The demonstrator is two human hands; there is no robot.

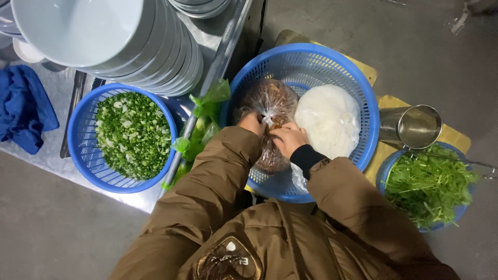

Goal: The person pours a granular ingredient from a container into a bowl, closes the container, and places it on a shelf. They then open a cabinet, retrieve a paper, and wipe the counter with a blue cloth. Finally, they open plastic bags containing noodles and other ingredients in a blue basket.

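Note:
A clear plastic bag of brown food [270, 101] lies in a large blue plastic basket [311, 59]. Both my hands work at its twisted neck: my left hand [252, 123] pinches the plastic from the left, my right hand [288, 138] grips it from the right. Beside it in the same basket rests a bag of white noodles [328, 120]. My brown jacket sleeves cover the basket's near rim.
A smaller blue basket of chopped green onion [132, 135] sits left on a metal counter, under stacked white bowls [129, 44]. A green plastic bag [205, 122] hangs between baskets. At right stand a metal strainer cup [417, 126] and a bowl of leafy greens [428, 184]. A blue cloth [23, 106] lies far left.

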